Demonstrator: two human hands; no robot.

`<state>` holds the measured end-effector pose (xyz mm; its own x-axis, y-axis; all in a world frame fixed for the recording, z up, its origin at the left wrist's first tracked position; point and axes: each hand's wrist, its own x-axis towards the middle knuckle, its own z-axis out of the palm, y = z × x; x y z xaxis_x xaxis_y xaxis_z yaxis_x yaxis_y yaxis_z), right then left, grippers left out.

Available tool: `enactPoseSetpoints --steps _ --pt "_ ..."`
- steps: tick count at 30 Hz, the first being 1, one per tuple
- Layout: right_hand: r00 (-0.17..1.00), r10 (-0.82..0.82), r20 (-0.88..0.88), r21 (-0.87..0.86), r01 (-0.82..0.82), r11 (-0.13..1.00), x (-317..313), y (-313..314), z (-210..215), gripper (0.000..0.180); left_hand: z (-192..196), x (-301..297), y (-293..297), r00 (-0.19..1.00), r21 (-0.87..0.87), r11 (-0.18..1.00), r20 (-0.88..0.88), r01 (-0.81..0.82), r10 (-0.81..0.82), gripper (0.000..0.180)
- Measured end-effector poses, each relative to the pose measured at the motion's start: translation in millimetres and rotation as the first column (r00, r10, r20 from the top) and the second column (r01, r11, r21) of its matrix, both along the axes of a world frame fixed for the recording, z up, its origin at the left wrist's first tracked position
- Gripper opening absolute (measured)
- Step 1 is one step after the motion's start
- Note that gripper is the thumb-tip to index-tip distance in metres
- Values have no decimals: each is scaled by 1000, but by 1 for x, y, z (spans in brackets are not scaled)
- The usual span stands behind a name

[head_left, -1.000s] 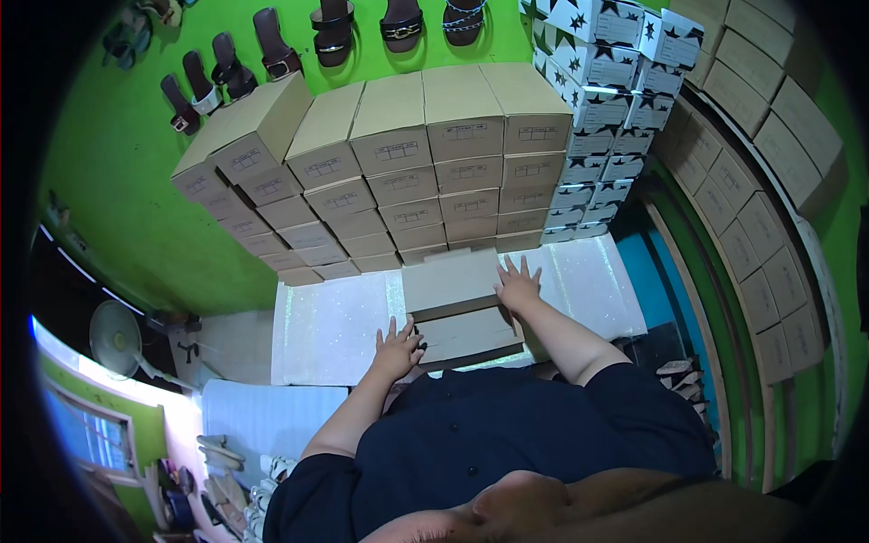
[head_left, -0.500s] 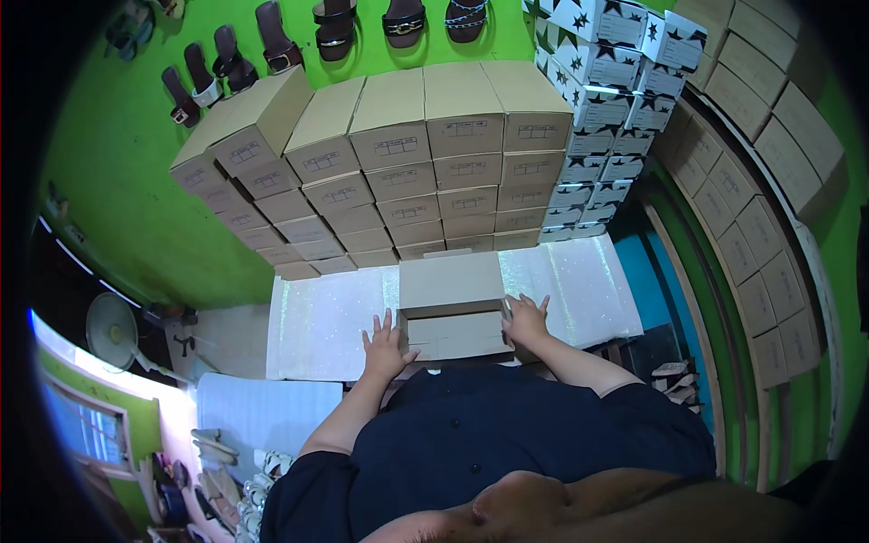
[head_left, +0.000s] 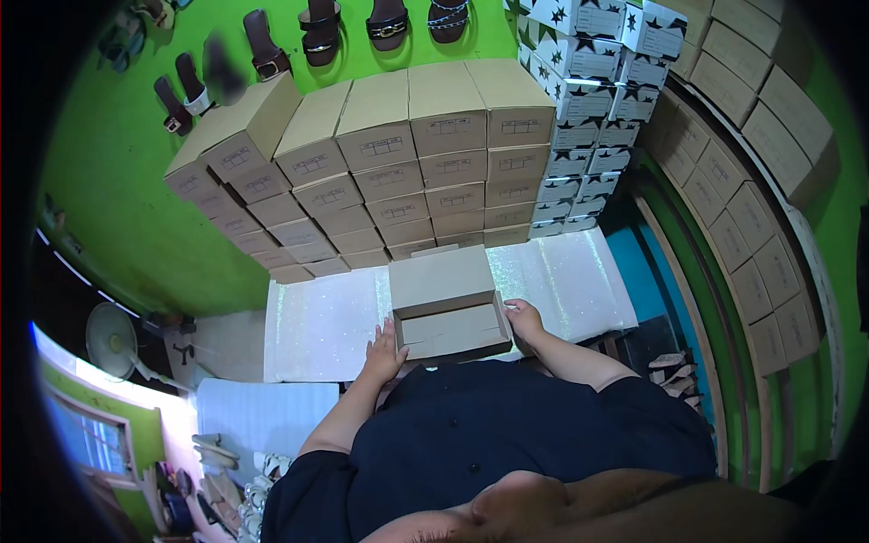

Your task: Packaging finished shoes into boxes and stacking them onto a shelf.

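Note:
A brown cardboard box [head_left: 453, 328] lies in front of my body with its top side up, and its flap lid [head_left: 441, 277] is folded back away from me. The bare cardboard inside shows, with dark shadow along the walls. My left hand [head_left: 386, 352] rests against the box's left side, fingers stretched out and pointing away from me. At the right wall, my right hand [head_left: 525, 320] has its fingers bent in and closed at the edge near the lid's fold. Its fingertips are partly hidden.
The box sits on a white glittery table cover [head_left: 335, 317]. Behind it stand stacked brown boxes [head_left: 398, 167], with white star-patterned boxes [head_left: 579, 109] to their right. Sandals [head_left: 387, 25] hang on the green wall. Boxes fill a shelf [head_left: 751, 231] at right; a fan [head_left: 111, 337] stands left.
My right hand's fingers have drawn in from spread to bent at the box's right wall. The left hand's fingers lie closer together. More of the box's inside shows, and the whole view has shifted slightly.

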<state>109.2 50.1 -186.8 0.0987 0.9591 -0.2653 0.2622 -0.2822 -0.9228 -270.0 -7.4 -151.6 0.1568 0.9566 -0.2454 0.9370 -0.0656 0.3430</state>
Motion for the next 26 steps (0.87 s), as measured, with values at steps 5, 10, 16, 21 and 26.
enactPoseSetpoints --steps 5,10,16,21,26 --pt "967 -16 253 199 -36 979 -1 -2 -1 39 3 4 -3 998 25 1000 -67 -3 5 86" --pt "512 246 823 179 -646 742 -12 -17 43 52 14 7 -11 966 129 963 -139 235 -217 60" --pt "226 515 827 -114 -830 546 -16 -21 76 43 34 12 -16 941 44 944 -115 326 -319 34" --pt "121 542 832 -140 -899 415 -3 -14 59 30 21 10 -17 933 51 935 -103 352 -346 39" --pt "184 461 868 -9 -923 386 13 -16 29 28 12 16 -17 966 40 966 37 254 -256 50"
